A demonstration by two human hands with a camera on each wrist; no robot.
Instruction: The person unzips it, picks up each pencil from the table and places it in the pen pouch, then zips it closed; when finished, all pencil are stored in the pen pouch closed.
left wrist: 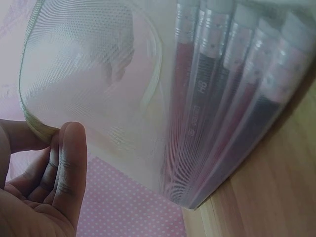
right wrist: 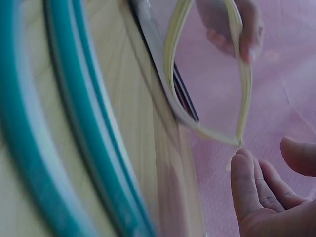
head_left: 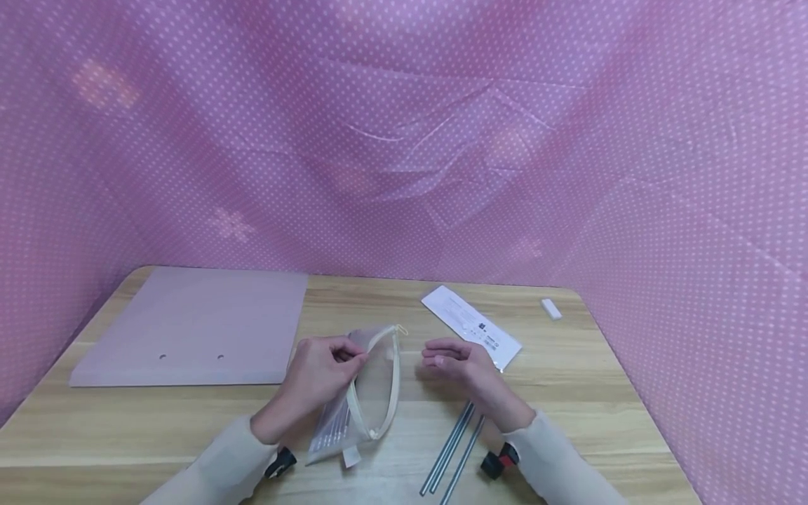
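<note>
Head view, sheer mesh pouch [head_left: 377, 384], gaping

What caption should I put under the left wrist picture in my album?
A person's left grip pinches a cream-edged, see-through mesh pouch holding red and dark, white-ended wooden pencils.

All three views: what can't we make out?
- Right wrist: both ends of the teal rods, cut off by the frame edges.
- Head: the rods' far ends, hidden by the right hand.
- Left wrist: most lettering on the pencils, blurred through the mesh pouch.
- Left wrist: part of the left hand, cut off.
- Head: white packet print, too small.
</note>
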